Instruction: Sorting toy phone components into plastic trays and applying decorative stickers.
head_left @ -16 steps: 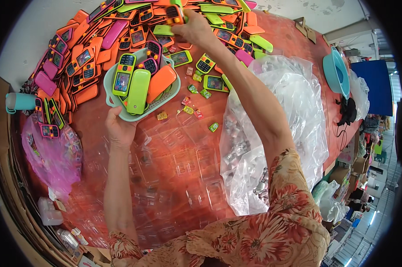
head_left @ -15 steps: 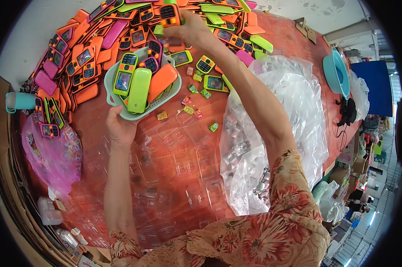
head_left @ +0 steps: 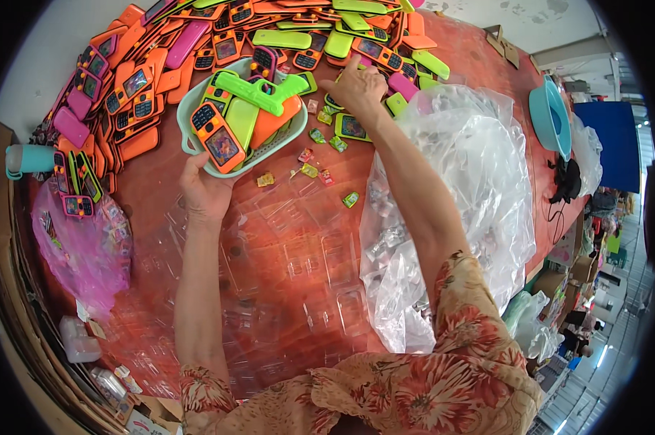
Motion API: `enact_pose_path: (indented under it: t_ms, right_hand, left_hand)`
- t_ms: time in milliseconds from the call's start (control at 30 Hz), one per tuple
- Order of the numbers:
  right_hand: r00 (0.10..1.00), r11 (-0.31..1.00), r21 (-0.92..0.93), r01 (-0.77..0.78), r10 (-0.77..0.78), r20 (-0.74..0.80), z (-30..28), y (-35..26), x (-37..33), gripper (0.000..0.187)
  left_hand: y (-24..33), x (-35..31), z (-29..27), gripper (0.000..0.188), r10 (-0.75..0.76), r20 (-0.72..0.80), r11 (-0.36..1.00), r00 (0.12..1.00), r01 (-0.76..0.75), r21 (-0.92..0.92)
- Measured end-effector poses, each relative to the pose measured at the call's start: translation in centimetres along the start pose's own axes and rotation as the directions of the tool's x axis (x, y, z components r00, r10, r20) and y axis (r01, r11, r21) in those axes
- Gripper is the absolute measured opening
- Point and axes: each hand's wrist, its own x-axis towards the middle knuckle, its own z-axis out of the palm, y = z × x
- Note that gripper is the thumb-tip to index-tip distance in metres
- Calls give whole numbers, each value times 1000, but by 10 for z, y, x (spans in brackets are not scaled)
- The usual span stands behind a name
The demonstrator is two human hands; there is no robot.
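My left hand [head_left: 205,190] grips the near-left rim of a pale blue plastic basket [head_left: 278,151]. In it lie a bright green toy gun [head_left: 263,93], an orange toy phone [head_left: 216,135] with a black keypad, another orange one [head_left: 278,122] face down, and a few green and magenta ones. My right hand [head_left: 356,88] reaches over the right part of the toy phone pile [head_left: 284,39], fingers apart, nothing visible in them. Beside it lie a green toy phone [head_left: 352,127] and several small wrapped candies [head_left: 317,135].
A large clear plastic bag [head_left: 450,196] of silvery pieces covers the right of the red table [head_left: 269,348]. Clear plastic trays [head_left: 298,254] lie in the middle. At left are a pink bag [head_left: 81,246] and a blue cup [head_left: 31,161]; a blue basin [head_left: 549,119] stands far right.
My right hand has let go of an orange toy phone and moved right and down. An orange phone and the green toy gun now lie atop the basket, which has shifted slightly right.
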Motion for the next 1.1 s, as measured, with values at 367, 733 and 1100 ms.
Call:
enact_pose_path:
  t_ms: [367, 733, 1100]
  right_hand:
    - [998, 920, 387, -63, 60, 20, -3, 40, 21, 52]
    - [715, 602, 396, 693, -509, -479, -71, -65, -83, 52]
    - [782, 696, 366, 618, -593, -193, -61, -28, -57, 31]
  left_hand:
    - [-12, 20, -6, 38, -8, 5, 998, 1000, 7, 70]
    - [-15, 15, 13, 54, 34, 15, 995, 999, -35, 99]
    - [-12, 18, 8, 49, 48, -41, 997, 998, -45, 58]
